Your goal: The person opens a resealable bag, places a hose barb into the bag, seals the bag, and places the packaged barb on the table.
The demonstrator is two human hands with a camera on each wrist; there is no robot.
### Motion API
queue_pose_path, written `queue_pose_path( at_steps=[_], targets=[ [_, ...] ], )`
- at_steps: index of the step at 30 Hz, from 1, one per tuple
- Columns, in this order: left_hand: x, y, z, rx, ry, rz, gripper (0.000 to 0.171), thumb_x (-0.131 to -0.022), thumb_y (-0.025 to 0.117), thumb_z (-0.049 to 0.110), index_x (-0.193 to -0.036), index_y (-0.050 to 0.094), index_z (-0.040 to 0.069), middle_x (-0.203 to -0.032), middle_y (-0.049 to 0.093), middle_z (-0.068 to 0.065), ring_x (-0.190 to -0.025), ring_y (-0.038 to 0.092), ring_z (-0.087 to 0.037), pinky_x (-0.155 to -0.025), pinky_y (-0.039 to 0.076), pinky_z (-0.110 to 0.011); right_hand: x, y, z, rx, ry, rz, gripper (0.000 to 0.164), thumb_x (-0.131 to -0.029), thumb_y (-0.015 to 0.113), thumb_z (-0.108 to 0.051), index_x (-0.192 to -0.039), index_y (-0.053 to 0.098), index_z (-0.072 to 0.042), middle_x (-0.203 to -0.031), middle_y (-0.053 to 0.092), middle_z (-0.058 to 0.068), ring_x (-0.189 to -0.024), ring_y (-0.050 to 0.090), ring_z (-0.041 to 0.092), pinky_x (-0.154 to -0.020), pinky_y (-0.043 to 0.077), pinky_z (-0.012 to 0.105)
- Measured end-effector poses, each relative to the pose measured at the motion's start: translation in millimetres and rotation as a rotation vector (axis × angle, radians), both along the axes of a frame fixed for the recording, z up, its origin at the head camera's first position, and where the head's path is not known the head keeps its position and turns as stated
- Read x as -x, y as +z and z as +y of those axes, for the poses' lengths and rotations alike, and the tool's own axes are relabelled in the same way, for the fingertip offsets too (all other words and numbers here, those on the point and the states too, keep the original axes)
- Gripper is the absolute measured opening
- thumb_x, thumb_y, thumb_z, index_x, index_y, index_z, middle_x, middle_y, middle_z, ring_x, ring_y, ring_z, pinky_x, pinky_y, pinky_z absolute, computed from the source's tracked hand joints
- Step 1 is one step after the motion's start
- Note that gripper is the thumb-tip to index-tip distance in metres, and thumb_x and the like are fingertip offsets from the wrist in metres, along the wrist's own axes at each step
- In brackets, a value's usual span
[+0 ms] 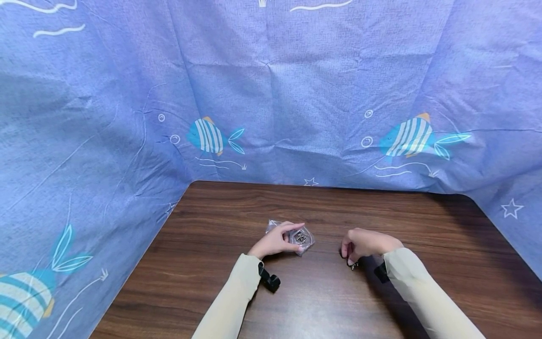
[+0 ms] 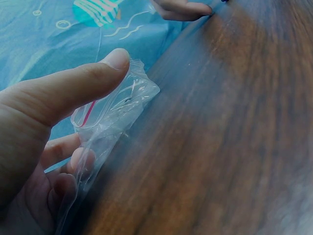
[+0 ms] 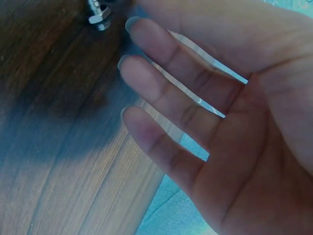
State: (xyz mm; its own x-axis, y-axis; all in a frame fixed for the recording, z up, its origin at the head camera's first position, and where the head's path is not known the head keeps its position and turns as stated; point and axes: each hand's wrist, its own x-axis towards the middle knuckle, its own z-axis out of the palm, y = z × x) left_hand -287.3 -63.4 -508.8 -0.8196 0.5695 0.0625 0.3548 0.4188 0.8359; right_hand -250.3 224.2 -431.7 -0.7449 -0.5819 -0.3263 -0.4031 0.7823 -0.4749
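A clear zip bag (image 1: 309, 241) with several small metal pieces inside lies at the middle of the table, a red line along its seal (image 2: 88, 113). My left hand (image 1: 276, 240) holds this bag, the thumb over its mouth and curled fingers behind it. To the right, my right hand (image 1: 367, 243) bends down to the tabletop, thumb and index fingertips close together at a few small metal pieces (image 1: 354, 266). The right wrist view shows a small bolt with a hex part (image 3: 100, 18) beyond the other fingers. Whether the fingertips pinch a piece is hidden.
The dark wooden table (image 1: 237, 202) has rounded far corners. A blue fish-print cloth (image 1: 313, 103) hangs behind it and along its sides. A black strap with a small device (image 1: 270, 281) is on the left wrist, another (image 1: 382, 272) on the right.
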Motion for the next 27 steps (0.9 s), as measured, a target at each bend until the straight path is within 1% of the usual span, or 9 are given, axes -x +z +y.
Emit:
queue_pose_path(
  at_steps=[2, 7, 9, 16, 22, 27],
  targets=[
    [-0.4, 1.5, 1, 0.004, 0.005, -0.011, 0.069, -0.078, 0.081, 0.026, -0.140, 0.052, 0.019, -0.120, 0.056, -0.002, -0.067, 0.045, -0.006, -0.060, 0.039, -0.018, 0.4, -1.2, 1, 0.010, 0.014, 0.010, 0.017, -0.071, 0.079, -0.003, -0.075, 0.067, -0.015, -0.070, 0.061, -0.009, -0.063, 0.052, 0.003, -0.059, 0.045, 0.022],
    [-1.5, 1.5, 2, 0.003, 0.014, -0.010, 0.068, -0.078, 0.081, 0.024, -0.140, 0.052, 0.021, -0.122, 0.056, -0.005, -0.067, 0.045, -0.009, -0.060, 0.038, -0.018, 1.5, -5.4, 4, 0.045, 0.062, 0.041, 0.014, -0.074, 0.076, -0.003, -0.076, 0.068, -0.015, -0.069, 0.061, -0.011, -0.061, 0.051, -0.001, -0.058, 0.045, 0.020],
    [-1.1, -0.3, 1, 0.002, 0.016, -0.004, 0.068, -0.077, 0.082, 0.027, -0.139, 0.053, 0.024, -0.120, 0.056, -0.002, -0.067, 0.045, -0.007, -0.061, 0.039, -0.018, 1.6, -6.8, 5, 0.054, 0.068, 0.047, 0.013, -0.075, 0.075, -0.003, -0.077, 0.069, -0.014, -0.069, 0.061, -0.011, -0.061, 0.051, -0.001, -0.058, 0.045, 0.020],
    [-0.6, -0.1, 0, 0.005, 0.007, -0.011, 0.070, -0.077, 0.082, 0.029, -0.140, 0.053, 0.021, -0.120, 0.055, -0.001, -0.067, 0.045, -0.006, -0.060, 0.040, -0.019, 4.9, -12.7, 5, 0.106, 0.112, 0.103, 0.009, -0.080, 0.072, -0.004, -0.077, 0.070, -0.013, -0.070, 0.063, -0.011, -0.060, 0.049, -0.004, -0.056, 0.045, 0.018],
    [-0.4, 1.3, 0, 0.016, 0.009, -0.011, 0.070, -0.077, 0.081, 0.029, -0.140, 0.052, 0.021, -0.121, 0.055, -0.001, -0.067, 0.045, -0.005, -0.061, 0.040, -0.018, 6.8, -16.6, 4, 0.127, 0.141, 0.160, 0.011, -0.079, 0.070, -0.002, -0.076, 0.070, -0.012, -0.070, 0.063, -0.011, -0.060, 0.049, -0.006, -0.056, 0.046, 0.018],
    [-0.6, 2.9, -1, 0.014, 0.003, -0.014, 0.070, -0.077, 0.081, 0.029, -0.140, 0.052, 0.021, -0.122, 0.055, -0.002, -0.067, 0.045, -0.006, -0.061, 0.040, -0.019, 7.0, -17.0, 1, 0.122, 0.139, 0.169, 0.008, -0.078, 0.074, -0.004, -0.077, 0.070, -0.011, -0.070, 0.063, -0.011, -0.061, 0.049, -0.005, -0.057, 0.046, 0.018]
  ],
)
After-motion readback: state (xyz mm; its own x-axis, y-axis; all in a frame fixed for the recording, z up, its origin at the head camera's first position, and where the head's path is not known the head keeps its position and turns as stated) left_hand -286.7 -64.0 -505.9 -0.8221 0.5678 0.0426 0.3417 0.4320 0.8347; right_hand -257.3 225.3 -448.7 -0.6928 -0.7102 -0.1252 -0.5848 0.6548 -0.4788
